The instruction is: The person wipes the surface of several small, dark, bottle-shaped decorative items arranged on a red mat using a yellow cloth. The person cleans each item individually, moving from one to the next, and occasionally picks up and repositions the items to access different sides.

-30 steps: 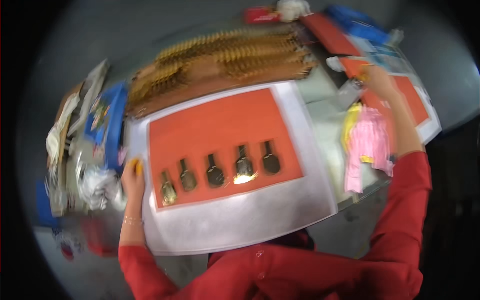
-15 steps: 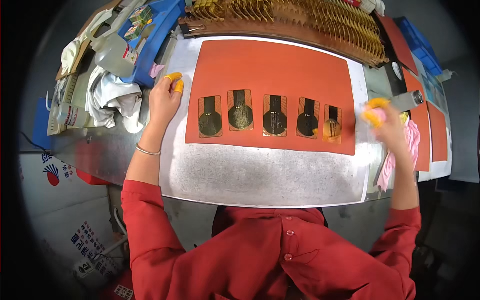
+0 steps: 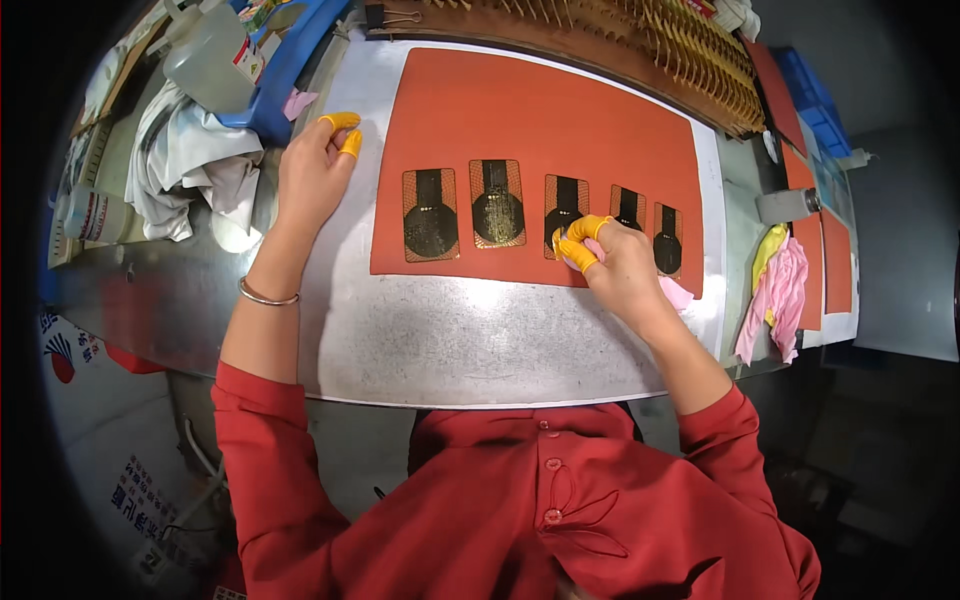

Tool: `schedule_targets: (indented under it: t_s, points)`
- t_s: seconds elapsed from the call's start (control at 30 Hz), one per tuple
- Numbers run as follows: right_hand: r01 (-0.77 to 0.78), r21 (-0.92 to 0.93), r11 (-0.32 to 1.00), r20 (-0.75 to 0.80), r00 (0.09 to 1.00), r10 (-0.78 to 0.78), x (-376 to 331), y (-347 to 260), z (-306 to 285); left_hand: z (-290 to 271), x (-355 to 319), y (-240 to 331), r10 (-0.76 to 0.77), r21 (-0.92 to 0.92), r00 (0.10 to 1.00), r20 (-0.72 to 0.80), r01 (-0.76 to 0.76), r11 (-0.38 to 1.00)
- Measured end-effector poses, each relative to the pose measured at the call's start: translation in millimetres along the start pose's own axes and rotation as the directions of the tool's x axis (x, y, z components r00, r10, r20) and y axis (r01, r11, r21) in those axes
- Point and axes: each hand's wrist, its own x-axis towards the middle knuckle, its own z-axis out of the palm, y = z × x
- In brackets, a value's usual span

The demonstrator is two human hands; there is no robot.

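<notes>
An orange mat (image 3: 560, 120) lies on a grey metal sheet (image 3: 450, 335). Several flat gold-and-black rectangular parts sit in a row on the mat, among them one at the left (image 3: 430, 213) and one beside it (image 3: 497, 203). My right hand (image 3: 615, 265), with yellow finger cots, pinches a small pink cloth (image 3: 675, 293) and presses it on the middle part (image 3: 566, 200). My left hand (image 3: 312, 175), also with yellow finger cots, rests flat on the sheet at the mat's left edge and holds nothing.
A white rag (image 3: 190, 165), a blue tray (image 3: 280, 70) and a clear plastic bottle (image 3: 205, 50) lie at the left. A wooden rack with gold parts (image 3: 640, 40) runs along the back. Pink and yellow cloths (image 3: 775, 290) hang at the right, near more orange mats (image 3: 835, 255).
My right hand has come in from the right edge to the middle part with the pink cloth. My view has tilted down and closer. The left hand stays by the mat's left edge.
</notes>
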Motion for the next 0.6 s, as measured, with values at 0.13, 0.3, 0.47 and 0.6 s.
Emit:
schedule_targets:
  t_s: [0.13,0.3,0.47,0.6]
  points:
    - [0.091,-0.141,0.986,-0.063,0.993,-0.101,1.7,-5.1,1.8,-1.5,-0.9,2.5,-0.042,-0.001,0.999,0.016,0.042,0.999]
    - [0.086,-0.225,0.971,-0.072,0.992,-0.104,10.8,-0.4,5.3,-5.3,-1.9,6.2,-0.066,0.002,0.997,0.026,0.066,0.998]
    - [0.098,-0.253,0.963,-0.072,0.990,-0.120,15.8,-4.9,2.0,-2.2,-0.8,7.9,-0.086,0.060,0.996,0.036,0.084,0.995]
    - [0.108,-0.254,0.961,-0.094,0.986,-0.136,20.9,3.9,7.3,-1.2,-1.2,-0.7,-0.065,-0.026,0.998,-0.008,0.065,0.998]
